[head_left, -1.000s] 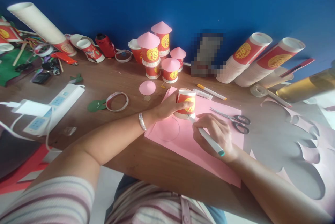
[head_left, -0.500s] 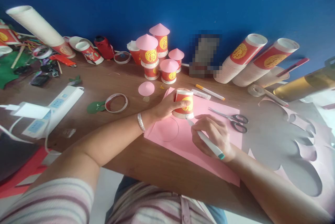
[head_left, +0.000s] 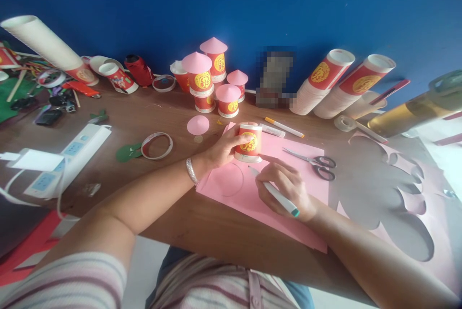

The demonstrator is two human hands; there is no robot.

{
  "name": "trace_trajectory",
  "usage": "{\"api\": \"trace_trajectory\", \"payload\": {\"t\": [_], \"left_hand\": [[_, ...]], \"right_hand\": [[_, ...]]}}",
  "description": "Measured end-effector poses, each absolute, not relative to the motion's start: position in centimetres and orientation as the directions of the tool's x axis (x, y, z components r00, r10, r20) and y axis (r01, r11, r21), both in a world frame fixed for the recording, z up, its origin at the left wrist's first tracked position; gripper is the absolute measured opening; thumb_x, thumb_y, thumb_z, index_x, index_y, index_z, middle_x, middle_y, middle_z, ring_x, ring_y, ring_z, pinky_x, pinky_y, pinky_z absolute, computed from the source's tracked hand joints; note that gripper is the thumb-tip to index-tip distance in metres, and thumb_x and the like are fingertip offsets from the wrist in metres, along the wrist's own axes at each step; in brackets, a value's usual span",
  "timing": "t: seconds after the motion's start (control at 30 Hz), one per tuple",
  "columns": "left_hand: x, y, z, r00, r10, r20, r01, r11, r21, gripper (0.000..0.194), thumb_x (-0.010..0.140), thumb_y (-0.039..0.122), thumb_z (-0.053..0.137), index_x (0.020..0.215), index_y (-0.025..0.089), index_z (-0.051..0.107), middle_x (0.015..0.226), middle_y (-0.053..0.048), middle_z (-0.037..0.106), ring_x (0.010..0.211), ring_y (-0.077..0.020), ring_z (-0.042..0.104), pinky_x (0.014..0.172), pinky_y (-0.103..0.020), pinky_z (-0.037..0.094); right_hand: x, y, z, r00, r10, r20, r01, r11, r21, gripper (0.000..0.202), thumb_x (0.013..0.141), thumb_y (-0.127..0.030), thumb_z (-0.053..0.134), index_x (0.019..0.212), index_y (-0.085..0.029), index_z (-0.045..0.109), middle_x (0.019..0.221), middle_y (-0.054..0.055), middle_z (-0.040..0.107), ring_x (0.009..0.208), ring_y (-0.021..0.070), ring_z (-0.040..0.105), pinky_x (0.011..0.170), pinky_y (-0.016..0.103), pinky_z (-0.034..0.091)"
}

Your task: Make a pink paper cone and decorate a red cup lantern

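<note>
Cup (head_left: pixel 249 143), inside hidden, is in left hand (head_left: pixel 224 149); right hand (head_left: pixel 285 185) holds marker (head_left: pixel 279 197).

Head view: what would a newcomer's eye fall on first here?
Probably the red paper cups topped with pink paper cones, grouped at the back of the table before a blue wall. Next, nearer the middle, the left hand holds another red cup over pink sheets, and the right hand a green-ended marker just beside it.
</note>
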State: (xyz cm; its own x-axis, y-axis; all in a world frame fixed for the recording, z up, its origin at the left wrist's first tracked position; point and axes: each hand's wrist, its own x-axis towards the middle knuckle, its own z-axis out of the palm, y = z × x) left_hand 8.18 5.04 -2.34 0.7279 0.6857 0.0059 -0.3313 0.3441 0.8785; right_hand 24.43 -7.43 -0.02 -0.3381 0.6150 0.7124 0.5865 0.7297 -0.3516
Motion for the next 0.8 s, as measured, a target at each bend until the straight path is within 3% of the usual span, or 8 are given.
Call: {"api": "trace_trajectory", "payload": {"t": [0.17,0.33,0.43,0.57,0.67,0.8], "left_hand": [[8.30,4.83,-2.61,0.684,0.727,-0.054,-0.284,0.335,0.898,0.056,0.070,0.037,0.089,0.116,0.019,0.062,0.094,-0.004,0.062,0.080,-0.0138,0.061,0.072,-0.028,0.055],[8.24,4.91,-2.72,0.635,0.766,-0.098,-0.284,0.350,0.893,0.065,0.068,0.032,0.090,0.125,0.024,0.061,0.109,-0.004,0.060,0.092,-0.0161,0.061,0.077,-0.030,0.055],[8.21,5.06,-2.74,0.650,0.756,-0.071,-0.307,0.347,0.886,0.058,0.073,0.033,0.087,0.125,0.023,0.062,0.112,-0.006,0.061,0.098,-0.0179,0.061,0.080,-0.030,0.053],[8.35,5.04,-2.31,0.708,0.706,0.008,-0.308,0.298,0.903,0.037,0.080,0.040,0.080,0.104,0.015,0.066,0.094,-0.006,0.063,0.086,-0.0166,0.060,0.076,-0.030,0.051],[8.48,4.91,-1.93,0.712,0.702,0.010,-0.299,0.291,0.909,0.036,0.078,0.042,0.081,0.092,0.013,0.064,0.085,-0.004,0.060,0.079,-0.0142,0.056,0.070,-0.027,0.048],[8.56,4.80,-1.86,0.714,0.700,0.013,-0.302,0.292,0.908,0.036,0.078,0.041,0.081,0.094,0.014,0.064,0.087,-0.003,0.061,0.080,-0.0138,0.057,0.072,-0.026,0.047]], "right_hand": [[24.24,-7.50,0.25,-0.384,0.586,0.714,0.555,0.764,-0.328,0.024,0.086,-0.001,0.057,0.096,-0.022,0.053,0.071,-0.005,0.055,0.058,0.0101,0.053,0.090,0.041,0.065],[24.13,-7.61,0.42,-0.392,0.578,0.716,0.559,0.768,-0.313,0.023,0.086,-0.001,0.056,0.096,-0.022,0.052,0.071,-0.005,0.055,0.058,0.0099,0.055,0.097,0.043,0.063],[24.11,-7.63,0.44,-0.379,0.589,0.714,0.579,0.753,-0.313,0.024,0.086,-0.002,0.056,0.095,-0.023,0.052,0.070,-0.006,0.055,0.057,0.0100,0.055,0.092,0.042,0.065],[24.34,-7.48,0.32,-0.359,0.575,0.735,0.599,0.746,-0.291,0.027,0.084,0.000,0.056,0.096,-0.023,0.053,0.069,-0.007,0.056,0.056,0.0102,0.053,0.089,0.041,0.064],[24.71,-7.33,0.26,-0.335,0.570,0.750,0.628,0.729,-0.273,0.027,0.083,0.001,0.058,0.096,-0.023,0.054,0.070,-0.005,0.057,0.059,0.0119,0.056,0.077,0.035,0.063],[25.06,-7.33,0.29,-0.323,0.610,0.723,0.665,0.690,-0.285,0.023,0.084,-0.001,0.059,0.094,-0.021,0.054,0.072,-0.002,0.059,0.058,0.0118,0.056,0.053,0.025,0.047]]}}
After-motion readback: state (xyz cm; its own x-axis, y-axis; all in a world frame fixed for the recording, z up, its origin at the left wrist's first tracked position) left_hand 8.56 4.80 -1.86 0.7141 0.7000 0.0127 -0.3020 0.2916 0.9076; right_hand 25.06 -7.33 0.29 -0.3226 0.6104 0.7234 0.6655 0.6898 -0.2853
